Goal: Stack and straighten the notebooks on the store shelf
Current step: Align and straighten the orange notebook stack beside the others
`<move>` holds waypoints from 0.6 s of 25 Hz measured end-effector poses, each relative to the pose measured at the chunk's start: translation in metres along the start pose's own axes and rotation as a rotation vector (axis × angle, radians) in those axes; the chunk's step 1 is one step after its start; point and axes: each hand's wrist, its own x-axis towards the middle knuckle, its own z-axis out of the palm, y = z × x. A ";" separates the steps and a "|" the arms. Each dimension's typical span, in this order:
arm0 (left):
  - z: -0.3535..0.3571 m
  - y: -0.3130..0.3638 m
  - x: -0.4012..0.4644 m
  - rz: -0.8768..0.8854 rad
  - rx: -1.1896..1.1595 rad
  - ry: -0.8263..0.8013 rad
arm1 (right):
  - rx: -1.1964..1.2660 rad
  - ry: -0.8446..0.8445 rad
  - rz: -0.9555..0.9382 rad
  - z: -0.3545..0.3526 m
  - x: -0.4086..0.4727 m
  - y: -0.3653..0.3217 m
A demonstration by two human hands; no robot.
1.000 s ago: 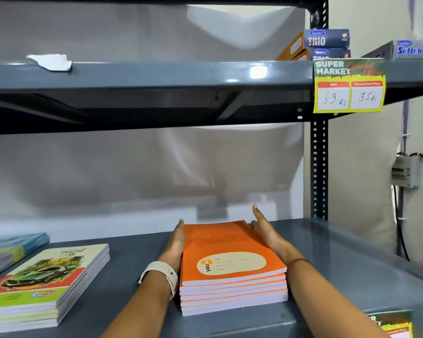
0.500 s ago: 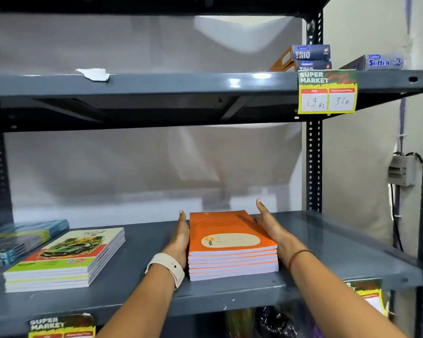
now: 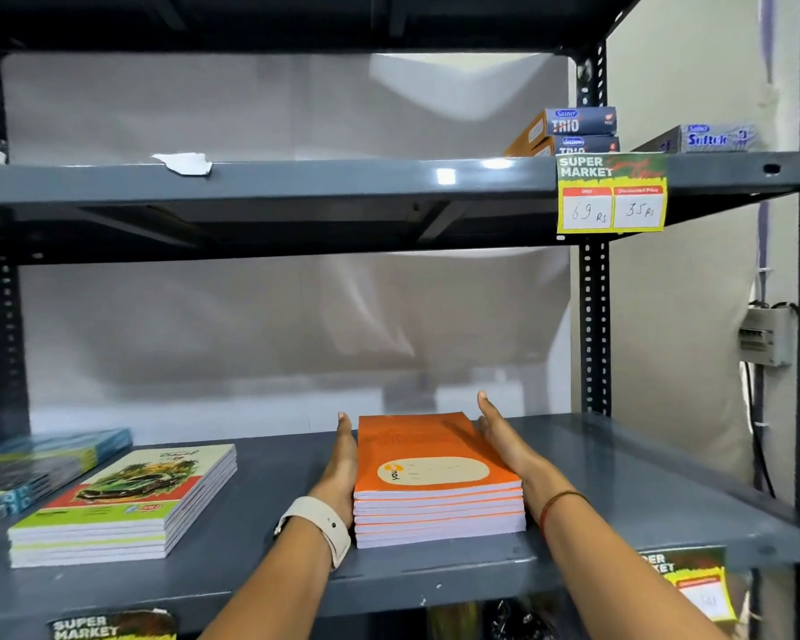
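A stack of several orange notebooks (image 3: 430,464) lies flat on the grey metal shelf (image 3: 259,575), near its front edge. My left hand (image 3: 340,468), with a white watch on the wrist, presses flat against the stack's left side. Against the right side my right hand (image 3: 504,441) is pressed flat too, fingers straight and pointing to the back. The stack sits squeezed between both palms, its edges aligned.
A stack of notebooks with a green car cover (image 3: 125,501) lies to the left, and bluish notebooks (image 3: 33,464) further left. The upper shelf (image 3: 342,182) carries boxes (image 3: 573,129) and a yellow price tag (image 3: 612,196). A rack post (image 3: 594,325) stands behind on the right.
The view has pulled back from the shelf, so more of the rack shows. Both hands stay pressed on the sides of the orange stack, which has not visibly moved.
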 end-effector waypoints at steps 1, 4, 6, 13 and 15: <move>0.000 0.001 -0.001 -0.003 -0.008 -0.011 | -0.006 0.016 0.006 0.001 -0.001 0.000; -0.001 0.001 0.001 -0.012 -0.050 -0.028 | 0.058 0.013 0.005 0.002 -0.005 0.000; -0.002 0.001 0.000 -0.012 -0.064 -0.025 | 0.158 -0.026 0.004 0.001 -0.007 0.000; -0.002 -0.003 -0.008 0.047 -0.139 -0.026 | 0.257 -0.095 0.058 -0.003 -0.021 0.009; -0.002 -0.004 -0.008 0.072 -0.121 -0.019 | 0.256 -0.108 0.052 -0.003 -0.024 0.010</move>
